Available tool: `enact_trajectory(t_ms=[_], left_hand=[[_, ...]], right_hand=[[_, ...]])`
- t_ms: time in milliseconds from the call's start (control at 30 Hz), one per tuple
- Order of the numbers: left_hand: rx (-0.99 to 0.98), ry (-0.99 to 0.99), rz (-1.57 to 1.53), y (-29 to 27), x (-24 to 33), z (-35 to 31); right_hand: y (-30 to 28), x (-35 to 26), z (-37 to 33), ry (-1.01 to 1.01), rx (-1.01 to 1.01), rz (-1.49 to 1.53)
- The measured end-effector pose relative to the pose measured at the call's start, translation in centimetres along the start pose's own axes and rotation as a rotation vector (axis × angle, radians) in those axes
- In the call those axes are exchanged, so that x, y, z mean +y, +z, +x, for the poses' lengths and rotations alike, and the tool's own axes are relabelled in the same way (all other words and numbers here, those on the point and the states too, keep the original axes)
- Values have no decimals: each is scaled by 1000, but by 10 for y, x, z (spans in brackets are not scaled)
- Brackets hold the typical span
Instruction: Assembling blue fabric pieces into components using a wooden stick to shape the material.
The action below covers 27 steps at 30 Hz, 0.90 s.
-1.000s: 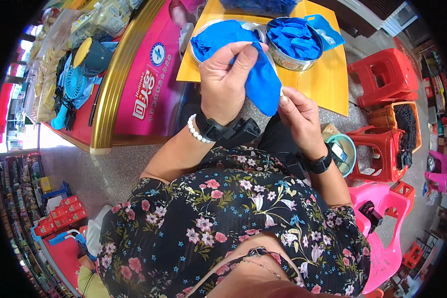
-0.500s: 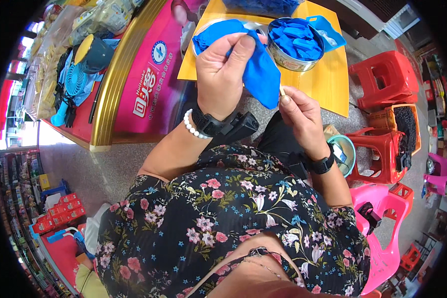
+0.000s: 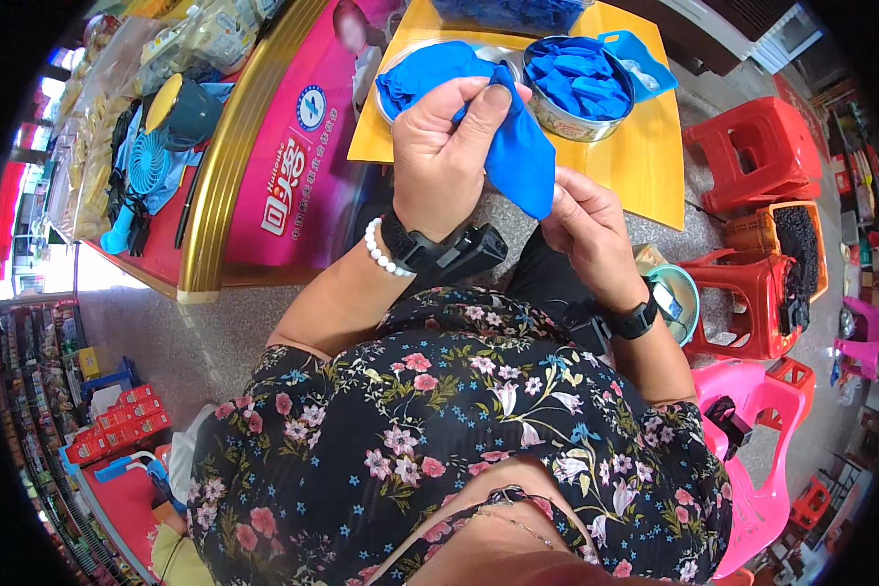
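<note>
My left hand (image 3: 444,146) is closed, thumb on top, round a blue piece of thin cloth (image 3: 523,161). The cloth hangs down to the right in a pointed flap. At the flap's right edge my right hand (image 3: 588,230) pinches thumb and forefinger together; whatever lies between those fingertips is hidden. Behind the left hand, more blue cloth (image 3: 430,73) lies in a pale round bowl (image 3: 381,98). To its right stands a round tin (image 3: 566,127) filled with folded blue pieces (image 3: 581,78).
A yellow board (image 3: 645,181) carries the containers, including a light-blue plastic tray (image 3: 654,73) and a see-through box (image 3: 508,15) of blue pieces. Left stands a gold-edged pink counter (image 3: 293,186) holding a small blue fan (image 3: 148,161). Red stools (image 3: 752,156) and a pink chair (image 3: 752,488) stand right.
My right hand has shifted slightly, and the pale thin tip seen at its fingertips no longer shows. The left hand has moved a little right and down with the cloth.
</note>
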<state>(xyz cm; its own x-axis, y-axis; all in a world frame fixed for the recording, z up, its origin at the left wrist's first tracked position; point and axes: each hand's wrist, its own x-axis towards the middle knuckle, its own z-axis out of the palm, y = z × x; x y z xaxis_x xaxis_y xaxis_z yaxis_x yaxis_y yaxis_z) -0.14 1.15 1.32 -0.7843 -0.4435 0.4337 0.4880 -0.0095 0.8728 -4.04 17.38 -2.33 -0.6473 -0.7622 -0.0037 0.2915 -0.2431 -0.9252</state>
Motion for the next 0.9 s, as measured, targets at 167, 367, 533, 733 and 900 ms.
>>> enact_trajectory(t_ms=[167,367,533,733,900], left_hand=[[-9,8,37,5,-1,-3],[35,-42,-21,0,-6,-5],[30,-35,-10,3,-6,-6],[-6,19,73,1,-5,-2],[-63,-104,53,-1,-2,-2]], right_hand=[[4,-1,-2,-31,58,-51],[3,2,-1,-53,59,-105],[2,3,-3,-70,44,-154],[2,2,-2,-77,39,-12],[-1,-2,-2,-31,48,-112]])
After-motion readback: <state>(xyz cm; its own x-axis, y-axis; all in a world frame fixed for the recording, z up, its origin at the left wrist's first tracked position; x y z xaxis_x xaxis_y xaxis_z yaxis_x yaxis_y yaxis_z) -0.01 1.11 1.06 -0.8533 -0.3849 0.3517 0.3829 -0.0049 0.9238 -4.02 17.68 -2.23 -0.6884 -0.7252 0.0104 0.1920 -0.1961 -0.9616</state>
